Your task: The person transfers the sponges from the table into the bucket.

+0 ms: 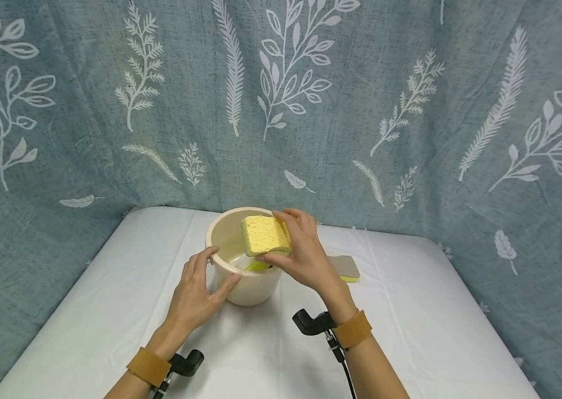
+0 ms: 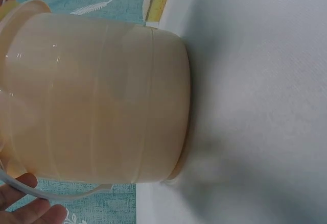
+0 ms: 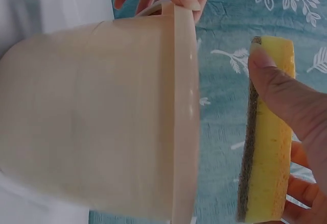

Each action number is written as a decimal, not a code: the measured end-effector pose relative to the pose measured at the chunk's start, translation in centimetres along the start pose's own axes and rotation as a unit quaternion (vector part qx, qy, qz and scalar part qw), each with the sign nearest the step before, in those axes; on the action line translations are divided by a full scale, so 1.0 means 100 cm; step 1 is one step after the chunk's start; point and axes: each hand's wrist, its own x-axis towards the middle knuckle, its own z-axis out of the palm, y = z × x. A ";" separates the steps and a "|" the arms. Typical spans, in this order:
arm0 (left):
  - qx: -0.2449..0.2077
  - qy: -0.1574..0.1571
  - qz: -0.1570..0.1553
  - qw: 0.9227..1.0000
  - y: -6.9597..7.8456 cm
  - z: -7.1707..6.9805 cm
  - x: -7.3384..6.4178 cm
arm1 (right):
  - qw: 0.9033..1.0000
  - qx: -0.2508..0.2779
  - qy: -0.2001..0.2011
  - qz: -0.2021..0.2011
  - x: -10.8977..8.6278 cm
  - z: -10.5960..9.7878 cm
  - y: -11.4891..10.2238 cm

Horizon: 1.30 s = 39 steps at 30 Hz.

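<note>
A cream plastic bucket (image 1: 247, 291) stands upright on the white table. My left hand (image 1: 192, 296) grips its rim on the near left side, fingers and thumb spread along it. Beside those fingers the white bail handle (image 2: 76, 196) hangs in the left wrist view. Over the bucket's mouth, my right hand (image 1: 306, 252) pinches a yellow sponge (image 1: 265, 235) between thumb and fingers. Its dark scouring side (image 3: 249, 147) faces the bucket in the right wrist view. Inside the bucket shows a bright yellow-green thing (image 1: 258, 265), mostly hidden by the rim and hand.
Another sponge (image 1: 345, 266), grey on top and yellow beneath, lies on the white table (image 1: 410, 327) right of the bucket, partly behind my right wrist. A blue-green leaf-patterned cloth (image 1: 331, 166) hangs behind and along the sides. Each wrist bears a strapped camera (image 1: 313, 322).
</note>
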 end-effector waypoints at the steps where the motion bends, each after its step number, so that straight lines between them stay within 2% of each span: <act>1: -0.001 -0.001 0.000 1.000 0.000 0.000 0.000 | 1.000 -0.002 -0.003 0.000 0.003 0.002 -0.001; 6: -0.003 -0.004 -0.001 1.000 0.001 0.001 0.000 | 1.000 -0.011 -0.028 0.006 0.015 0.012 -0.004; 12: -0.003 -0.007 -0.004 1.000 0.002 0.001 -0.001 | 0.999 -0.017 -0.049 0.016 0.020 0.023 -0.002; 21: 0.002 -0.001 0.001 1.000 0.002 0.001 -0.001 | 0.998 -0.021 -0.050 0.009 0.025 0.032 0.002; 28: 0.002 0.001 0.004 1.000 0.002 0.001 -0.001 | 0.999 -0.026 -0.044 -0.006 0.026 0.032 0.001; 39: 0.003 0.001 0.005 1.000 0.001 -0.001 0.000 | 0.999 -0.026 -0.041 0.006 0.022 0.030 0.002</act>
